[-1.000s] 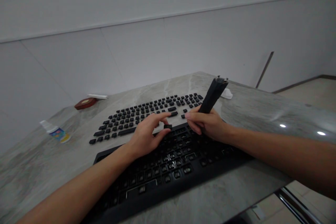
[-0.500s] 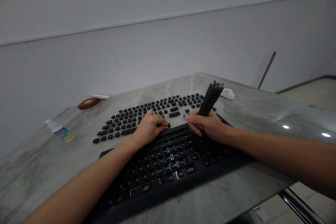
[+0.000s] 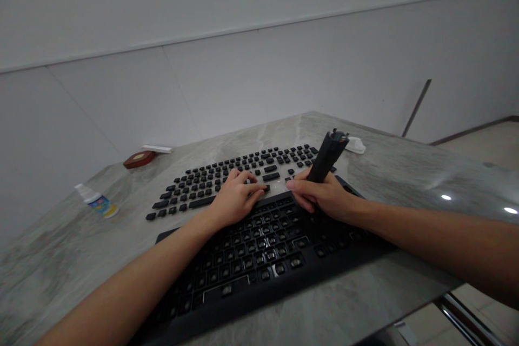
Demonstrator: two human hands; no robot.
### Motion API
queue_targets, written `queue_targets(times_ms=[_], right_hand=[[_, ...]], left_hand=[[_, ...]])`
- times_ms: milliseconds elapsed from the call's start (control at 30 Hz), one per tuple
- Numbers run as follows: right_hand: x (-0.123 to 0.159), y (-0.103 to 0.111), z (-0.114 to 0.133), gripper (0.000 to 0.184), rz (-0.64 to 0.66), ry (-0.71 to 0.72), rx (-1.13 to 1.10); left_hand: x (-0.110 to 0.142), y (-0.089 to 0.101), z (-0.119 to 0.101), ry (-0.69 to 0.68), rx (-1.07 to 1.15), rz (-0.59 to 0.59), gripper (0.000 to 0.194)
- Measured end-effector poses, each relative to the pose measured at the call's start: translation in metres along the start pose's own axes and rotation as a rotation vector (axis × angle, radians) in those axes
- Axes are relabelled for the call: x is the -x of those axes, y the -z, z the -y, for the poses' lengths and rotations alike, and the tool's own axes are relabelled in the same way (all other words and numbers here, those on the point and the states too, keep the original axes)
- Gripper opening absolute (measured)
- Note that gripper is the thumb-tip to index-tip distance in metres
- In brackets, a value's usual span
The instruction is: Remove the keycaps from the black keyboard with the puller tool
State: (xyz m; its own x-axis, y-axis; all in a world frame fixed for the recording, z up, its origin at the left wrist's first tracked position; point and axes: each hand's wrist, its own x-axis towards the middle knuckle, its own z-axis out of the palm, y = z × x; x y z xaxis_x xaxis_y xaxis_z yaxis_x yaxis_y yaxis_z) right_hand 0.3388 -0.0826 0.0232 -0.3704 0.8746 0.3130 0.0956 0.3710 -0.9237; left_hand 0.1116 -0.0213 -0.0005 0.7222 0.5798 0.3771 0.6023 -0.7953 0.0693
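Observation:
A black keyboard base (image 3: 259,248) with its key sockets bare lies in front of me. Just beyond its back edge, my left hand (image 3: 237,197) pinches a dark keycap (image 3: 266,188) between thumb and forefinger, low against the table; the other fingers are loosely bent. My right hand (image 3: 324,194) is wrapped around a thick black stick-like tool (image 3: 327,157). Its upper end tilts up and to the right, and its lower end is in shadow over the right part of the base. Loose black keycaps (image 3: 203,178) lie in rows behind the base.
On the grey marbled table (image 3: 48,259), a white spray bottle (image 3: 97,201) stands at the left. A red-brown box (image 3: 139,159) and a white flat object (image 3: 157,148) lie at the back. Something white and crumpled (image 3: 356,145) is behind the tool. A wall (image 3: 227,81) borders the table.
My left hand has shifted slightly right and its fingers have spread a little, with the keycap at the fingertips. My right hand keeps its hold on the black tool, nearly still.

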Motion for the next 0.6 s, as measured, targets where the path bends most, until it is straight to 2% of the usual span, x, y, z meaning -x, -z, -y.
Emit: queue_targets(times_ms=[300, 600], right_hand=[[0.0003, 0.0, -0.0011, 0.057, 0.012, -0.008, 0.016], [0.0005, 0.0026, -0.0032, 0.051, 0.068, 0.038, 0.115]], left_hand=[[-0.0009, -0.0006, -0.0009, 0.005, -0.009, 0.031, 0.028], [-0.0002, -0.0001, -0.0015, 0.008, 0.026, -0.004, 0.029]])
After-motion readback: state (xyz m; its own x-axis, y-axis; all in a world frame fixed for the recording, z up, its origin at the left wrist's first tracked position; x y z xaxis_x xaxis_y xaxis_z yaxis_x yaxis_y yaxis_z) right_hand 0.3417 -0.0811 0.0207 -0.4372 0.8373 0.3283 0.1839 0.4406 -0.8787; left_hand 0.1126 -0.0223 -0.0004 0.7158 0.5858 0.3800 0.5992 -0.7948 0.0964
